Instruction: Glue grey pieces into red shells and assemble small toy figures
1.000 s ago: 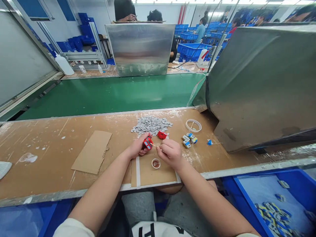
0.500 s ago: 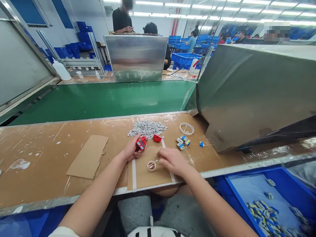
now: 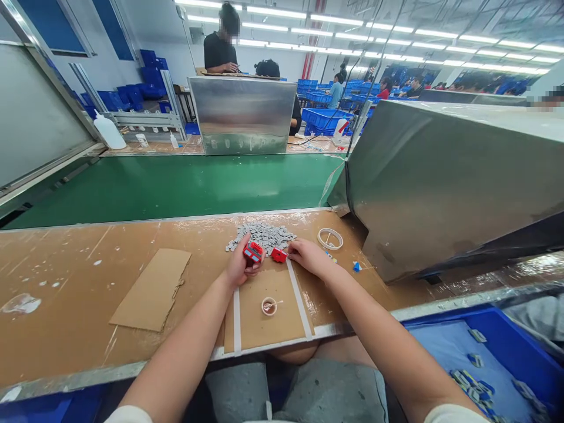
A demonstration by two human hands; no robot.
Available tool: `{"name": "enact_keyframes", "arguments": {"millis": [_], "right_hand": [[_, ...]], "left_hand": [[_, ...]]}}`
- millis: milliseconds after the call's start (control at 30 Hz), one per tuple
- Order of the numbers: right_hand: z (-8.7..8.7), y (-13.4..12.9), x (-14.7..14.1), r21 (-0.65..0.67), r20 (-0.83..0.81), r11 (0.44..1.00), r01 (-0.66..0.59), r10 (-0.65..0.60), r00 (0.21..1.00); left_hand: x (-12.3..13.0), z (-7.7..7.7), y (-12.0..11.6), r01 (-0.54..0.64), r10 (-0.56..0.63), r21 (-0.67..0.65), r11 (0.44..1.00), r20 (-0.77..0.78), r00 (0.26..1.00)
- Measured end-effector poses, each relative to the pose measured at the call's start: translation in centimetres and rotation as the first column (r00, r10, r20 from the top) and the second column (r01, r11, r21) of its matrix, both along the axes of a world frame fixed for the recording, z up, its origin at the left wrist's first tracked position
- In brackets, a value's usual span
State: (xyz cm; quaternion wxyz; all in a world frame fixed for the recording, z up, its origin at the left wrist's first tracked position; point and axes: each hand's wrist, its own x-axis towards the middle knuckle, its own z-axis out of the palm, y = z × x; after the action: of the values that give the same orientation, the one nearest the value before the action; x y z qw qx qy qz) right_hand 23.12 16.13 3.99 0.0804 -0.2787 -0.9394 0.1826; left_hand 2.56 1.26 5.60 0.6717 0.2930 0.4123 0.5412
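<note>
My left hand is closed around a red toy vehicle with light blue window areas, held up just in front of the pile of small grey pieces. A second red toy part lies at the pile's near right edge. At its right side are the pinched fingertips of my right hand; whether they grip the red part or a small piece beside it cannot be made out. Nearer to me, a small round cup with a thin stick leaning out stands on a taped cardboard sheet.
A white tape ring and a small blue piece lie to the right. Torn cardboard is at left. A metal housing bounds the right side, a green belt runs behind, and a blue bin sits lower right.
My right hand has left the stick in the cup and moved up and forward to the second red part. It now hides most of the blue-and-yellow pieces. My left hand still holds the red vehicle.
</note>
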Motion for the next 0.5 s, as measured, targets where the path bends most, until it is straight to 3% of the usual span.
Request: {"name": "enact_keyframes", "arguments": {"millis": [100,233,367,500], "right_hand": [[0.0,0.0,0.4,0.007,-0.254,0.999,-0.044,0.044,0.966],[1.5,-2.4,-0.2,0.149,-0.698,0.984,-0.102,0.178,0.694],[3.3,-5.7,-1.1,0.442,-0.724,0.882,-0.163,0.458,0.516],[3.2,-6.9,-1.2,0.595,-0.631,0.779,-0.197,0.605,0.485]], "left_hand": [[0.5,-0.8,-0.1,-0.06,0.059,0.042,0.997,0.007,0.998],[1.4,-1.1,-0.1,-0.147,0.148,0.046,0.988,-0.01,0.989],[1.9,-1.1,-0.4,-0.201,0.202,0.08,0.976,-0.01,0.979],[2.0,-0.9,-0.8,-0.264,0.272,0.112,0.958,-0.065,0.96]]}}
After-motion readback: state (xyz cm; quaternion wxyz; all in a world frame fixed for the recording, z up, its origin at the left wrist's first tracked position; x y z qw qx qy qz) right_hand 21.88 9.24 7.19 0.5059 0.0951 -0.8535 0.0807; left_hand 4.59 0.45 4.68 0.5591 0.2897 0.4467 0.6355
